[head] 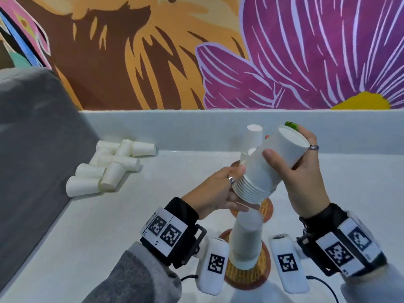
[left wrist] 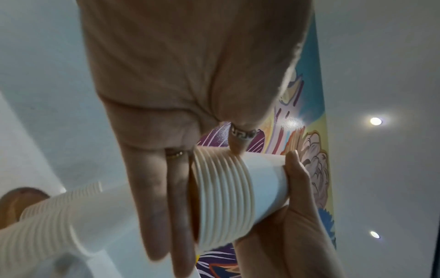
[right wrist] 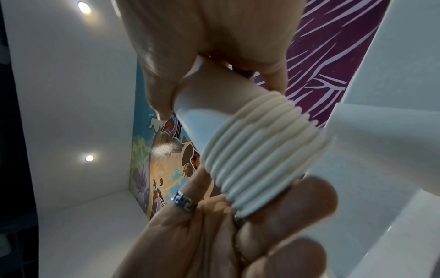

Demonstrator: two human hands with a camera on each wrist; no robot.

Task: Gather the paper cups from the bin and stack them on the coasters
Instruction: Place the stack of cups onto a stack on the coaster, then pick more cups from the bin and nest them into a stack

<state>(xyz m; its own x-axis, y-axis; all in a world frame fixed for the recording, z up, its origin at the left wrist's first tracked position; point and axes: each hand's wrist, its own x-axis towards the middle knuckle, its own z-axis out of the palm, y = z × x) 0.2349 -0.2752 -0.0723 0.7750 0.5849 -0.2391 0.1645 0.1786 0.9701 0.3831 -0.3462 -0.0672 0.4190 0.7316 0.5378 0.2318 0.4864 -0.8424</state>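
A nested stack of white paper cups [head: 269,165] hangs tilted in the air between both hands, rims low and to the left, base high and to the right. My left hand [head: 237,189] pinches the rim end with thumb on top and fingers across the mouth [left wrist: 202,178]. My right hand [head: 284,141] grips the base end [right wrist: 214,75]. The stack's rims show closely in both wrist views [left wrist: 223,190] [right wrist: 257,154]. Below the hands, another stack [head: 247,241] stands upside down on a woven coaster [head: 247,278]. A second coaster [head: 267,209] lies just beyond it.
Several loose cups [head: 109,167] lie in a pile at the left, against a grey padded surface [head: 32,138]. Further cups [head: 254,134] stand on a far coaster [head: 235,165] behind the held stack. A low white wall [head: 175,127] closes the back of the white surface.
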